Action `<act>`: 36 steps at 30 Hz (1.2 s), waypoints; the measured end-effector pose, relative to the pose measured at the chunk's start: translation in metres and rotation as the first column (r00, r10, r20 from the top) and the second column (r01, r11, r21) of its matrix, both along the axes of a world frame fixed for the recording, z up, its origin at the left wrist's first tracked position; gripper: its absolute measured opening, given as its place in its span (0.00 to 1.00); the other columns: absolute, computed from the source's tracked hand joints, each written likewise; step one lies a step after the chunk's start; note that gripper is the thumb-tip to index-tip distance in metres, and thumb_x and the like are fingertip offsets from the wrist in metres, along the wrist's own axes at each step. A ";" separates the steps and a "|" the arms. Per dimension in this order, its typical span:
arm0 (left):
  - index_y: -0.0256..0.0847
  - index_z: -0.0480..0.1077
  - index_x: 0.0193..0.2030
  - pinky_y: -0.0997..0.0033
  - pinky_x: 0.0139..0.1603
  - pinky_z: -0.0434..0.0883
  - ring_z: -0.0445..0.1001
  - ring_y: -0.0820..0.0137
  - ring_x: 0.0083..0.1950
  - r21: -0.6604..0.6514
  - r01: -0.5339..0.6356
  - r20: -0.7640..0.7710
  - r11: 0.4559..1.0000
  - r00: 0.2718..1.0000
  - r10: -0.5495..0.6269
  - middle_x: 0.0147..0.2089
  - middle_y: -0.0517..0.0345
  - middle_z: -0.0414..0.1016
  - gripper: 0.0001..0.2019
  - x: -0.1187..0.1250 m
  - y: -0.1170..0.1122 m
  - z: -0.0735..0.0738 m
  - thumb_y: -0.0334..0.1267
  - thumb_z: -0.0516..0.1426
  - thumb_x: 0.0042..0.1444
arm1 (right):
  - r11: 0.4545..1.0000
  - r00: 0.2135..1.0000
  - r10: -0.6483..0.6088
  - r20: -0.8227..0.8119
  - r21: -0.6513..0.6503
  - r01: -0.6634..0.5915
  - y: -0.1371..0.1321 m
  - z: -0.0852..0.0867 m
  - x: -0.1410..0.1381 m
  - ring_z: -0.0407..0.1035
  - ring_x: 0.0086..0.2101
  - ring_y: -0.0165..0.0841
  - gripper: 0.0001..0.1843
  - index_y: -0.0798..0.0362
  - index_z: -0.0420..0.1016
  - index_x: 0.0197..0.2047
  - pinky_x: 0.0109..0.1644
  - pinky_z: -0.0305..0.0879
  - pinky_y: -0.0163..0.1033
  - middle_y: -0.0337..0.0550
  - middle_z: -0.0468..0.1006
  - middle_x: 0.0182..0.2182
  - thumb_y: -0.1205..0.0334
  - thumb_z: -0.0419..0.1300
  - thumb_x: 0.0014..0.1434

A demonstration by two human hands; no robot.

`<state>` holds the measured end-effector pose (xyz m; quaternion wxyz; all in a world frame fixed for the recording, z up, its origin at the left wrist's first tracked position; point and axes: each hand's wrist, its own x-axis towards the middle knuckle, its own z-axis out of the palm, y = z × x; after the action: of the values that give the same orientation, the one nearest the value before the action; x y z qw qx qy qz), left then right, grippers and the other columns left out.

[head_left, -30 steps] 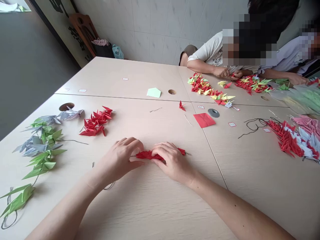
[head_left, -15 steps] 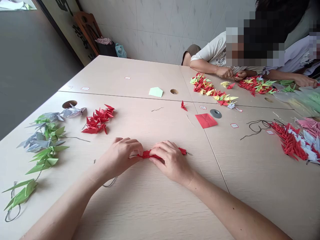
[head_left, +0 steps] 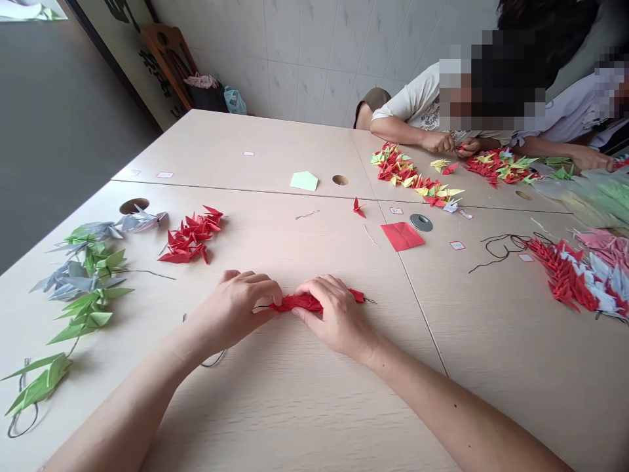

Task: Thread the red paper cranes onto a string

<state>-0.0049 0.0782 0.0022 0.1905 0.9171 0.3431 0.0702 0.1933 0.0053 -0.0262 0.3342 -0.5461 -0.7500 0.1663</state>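
Head view: you have a tight bunch of red origami paper cranes [head_left: 304, 302] on dark thread [head_left: 371, 301] between your hands, centred on the pale wood-grain table [head_left: 295, 413] in front of you. Your left hand [head_left: 230, 313] is closed around the near end of the bunch, fingers curled over it. Your right hand [head_left: 334, 316] is closed on the other end, fingertips over the top, with one red crane tip poking out past it. Both grips look firm and the hands nearly touch. Step in hand looks like packing the cranes along the thread, though your fingers hide its path through the bunch. Next move calls for keeping both grips on so the cranes stay seated, and minding the loose thread tail [head_left: 216, 359] by your left wrist. To your left lie a heap of red paper cranes [head_left: 189, 239] and a strung line of green and grey paper cranes [head_left: 83, 282]. Ahead sits a folded red paper square [head_left: 401, 236]. Across the table, a co-worker's hands [head_left: 437, 141] work just behind a spread of red and yellow paper cranes [head_left: 403, 174]
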 end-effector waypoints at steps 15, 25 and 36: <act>0.50 0.75 0.38 0.66 0.44 0.61 0.74 0.69 0.38 0.007 -0.003 0.035 1.000 0.999 0.002 0.36 0.64 0.78 0.06 0.001 0.000 0.000 0.41 0.56 0.58 | 1.000 1.000 -0.012 0.029 -0.009 0.012 -0.001 -0.001 0.000 0.68 0.37 0.34 0.08 0.50 0.68 0.40 0.43 0.62 0.41 0.39 0.76 0.34 0.68 0.62 0.58; 0.55 0.74 0.46 0.63 0.46 0.60 0.73 0.65 0.43 0.046 0.070 -0.007 0.996 0.998 -0.070 0.45 0.62 0.77 0.11 0.000 -0.006 0.008 0.40 0.60 0.56 | 1.000 0.999 0.015 0.039 0.010 -0.015 -0.001 -0.002 0.000 0.68 0.40 0.35 0.05 0.50 0.70 0.39 0.45 0.61 0.42 0.40 0.77 0.36 0.67 0.61 0.59; 0.60 0.74 0.47 0.60 0.45 0.55 0.74 0.65 0.43 0.069 0.104 -0.020 0.992 0.995 -0.102 0.42 0.66 0.80 0.14 -0.002 -0.007 0.011 0.39 0.62 0.53 | 1.000 0.999 0.017 0.039 0.015 -0.018 0.000 -0.003 0.000 0.68 0.39 0.35 0.02 0.50 0.70 0.37 0.45 0.61 0.42 0.41 0.77 0.35 0.66 0.59 0.61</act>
<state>-0.0065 0.0708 0.0128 0.1589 0.9402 0.2943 0.0645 0.1936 0.0050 -0.0296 0.3221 -0.5402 -0.7623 0.1527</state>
